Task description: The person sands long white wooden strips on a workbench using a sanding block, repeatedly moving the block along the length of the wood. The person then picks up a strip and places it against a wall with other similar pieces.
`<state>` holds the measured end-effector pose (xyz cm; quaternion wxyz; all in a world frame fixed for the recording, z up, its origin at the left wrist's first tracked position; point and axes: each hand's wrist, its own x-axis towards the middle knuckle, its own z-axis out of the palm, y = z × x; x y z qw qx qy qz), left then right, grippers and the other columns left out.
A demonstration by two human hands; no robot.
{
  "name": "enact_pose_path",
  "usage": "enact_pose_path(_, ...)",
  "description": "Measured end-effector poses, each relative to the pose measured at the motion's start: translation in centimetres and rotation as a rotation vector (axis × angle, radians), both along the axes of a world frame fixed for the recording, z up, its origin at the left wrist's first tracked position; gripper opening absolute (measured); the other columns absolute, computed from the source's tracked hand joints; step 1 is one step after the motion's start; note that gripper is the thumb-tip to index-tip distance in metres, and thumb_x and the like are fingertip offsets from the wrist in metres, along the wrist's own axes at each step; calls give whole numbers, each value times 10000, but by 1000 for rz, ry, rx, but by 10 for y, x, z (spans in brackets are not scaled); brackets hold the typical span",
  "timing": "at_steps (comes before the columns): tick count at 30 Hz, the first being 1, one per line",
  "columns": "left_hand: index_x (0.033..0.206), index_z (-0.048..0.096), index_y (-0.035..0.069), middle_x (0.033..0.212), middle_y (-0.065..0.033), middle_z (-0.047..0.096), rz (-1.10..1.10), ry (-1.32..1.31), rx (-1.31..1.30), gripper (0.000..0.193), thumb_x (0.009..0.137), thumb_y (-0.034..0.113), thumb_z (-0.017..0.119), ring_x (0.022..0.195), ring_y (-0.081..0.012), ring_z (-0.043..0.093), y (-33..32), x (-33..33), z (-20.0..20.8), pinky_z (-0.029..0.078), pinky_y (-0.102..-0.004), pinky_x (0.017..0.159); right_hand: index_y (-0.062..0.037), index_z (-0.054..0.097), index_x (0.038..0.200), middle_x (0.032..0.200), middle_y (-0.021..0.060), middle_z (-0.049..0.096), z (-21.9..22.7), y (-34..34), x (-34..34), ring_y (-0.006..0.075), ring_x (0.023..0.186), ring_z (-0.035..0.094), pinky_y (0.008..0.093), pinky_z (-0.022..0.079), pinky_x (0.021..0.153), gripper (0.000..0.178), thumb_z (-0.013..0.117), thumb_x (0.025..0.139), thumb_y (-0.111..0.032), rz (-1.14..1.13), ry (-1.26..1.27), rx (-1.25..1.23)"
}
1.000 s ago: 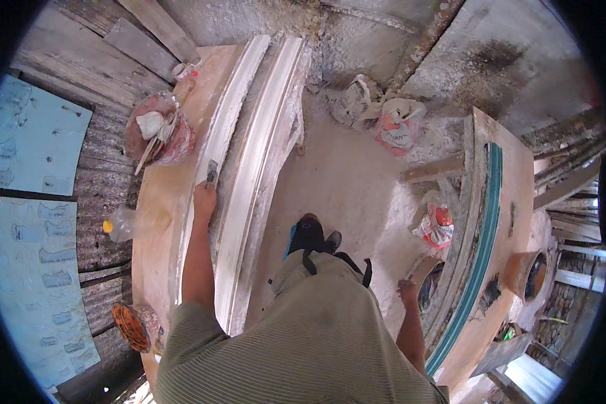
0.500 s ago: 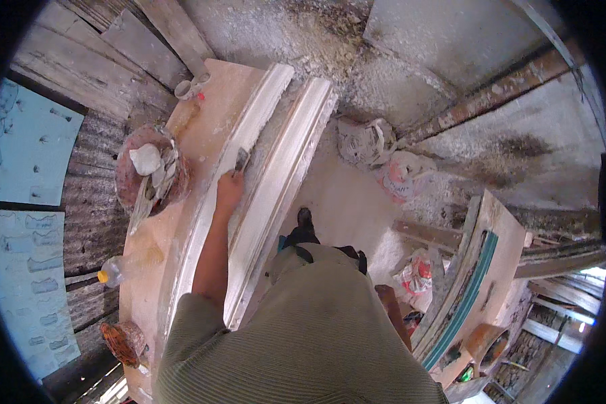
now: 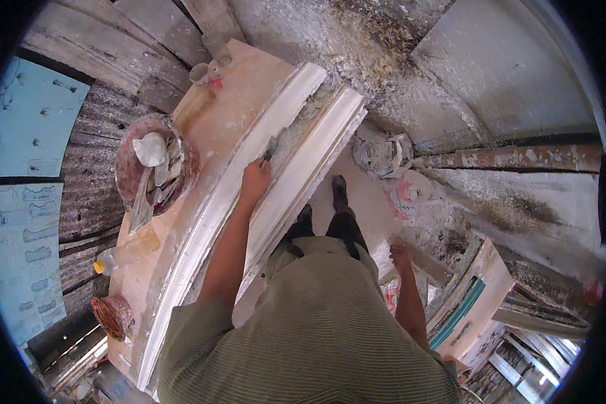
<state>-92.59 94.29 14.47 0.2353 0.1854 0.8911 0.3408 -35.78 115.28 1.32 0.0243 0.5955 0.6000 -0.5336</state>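
Now, left hand (image 3: 256, 178): pinching tool (image 3: 270, 148) by strip (image 3: 212, 210), likely for control
Right hand (image 3: 400, 257): strip's right, grip we can't tell
Bucket (image 3: 191, 163): strip's left, probably for reach

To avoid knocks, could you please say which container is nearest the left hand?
The pinkish bucket holding a white lump; the bottle, cup and orange pot are farther from the left hand.

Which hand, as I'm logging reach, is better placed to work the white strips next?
Likely the left hand: it holds a small tool at the white strips, while the right hand hangs apart from them.
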Motion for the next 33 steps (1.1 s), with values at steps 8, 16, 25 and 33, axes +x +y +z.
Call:
enact_pose_path(8, 1144, 695, -24, 965, -314, 687, 23, 14, -7, 350, 917, 233, 625, 953, -441, 686, 40, -13, 21, 531, -479, 863, -54, 738, 1007, 911, 100, 749, -122, 67, 29, 192, 708, 705, 373, 550, 672, 279, 650, 891, -292, 530, -140, -195)
enact_pose_path(16, 1113, 695, -36, 897, -306, 682, -29, 63, -45, 343, 915, 238, 635, 861, -436, 690, 52, -21, 44, 538, -481, 794, -30, 695, 925, 825, 130, 711, -91, 233, -60, 235, 700, 685, 420, 530, 632, 244, 575, 912, -243, 941, -150, 366)
enact_pose_path(25, 1112, 702, -3, 952, -300, 685, 23, 11, -136, 328, 922, 249, 612, 932, -456, 675, 80, -40, 30, 536, -492, 860, -42, 714, 940, 859, 113, 720, -50, 278, -144, 214, 710, 699, 351, 549, 663, 318, 585, 934, -333, 586, 130, 303)
enact_pose_path(33, 1107, 697, -14, 1050, -301, 667, 28, 91, -110, 354, 935, 269, 572, 975, -471, 652, 97, -24, 29, 527, -528, 869, -67, 735, 940, 796, 101, 727, -62, 244, -133, 220, 729, 705, 339, 549, 693, 271, 635, 883, -312, 760, -17, 181)
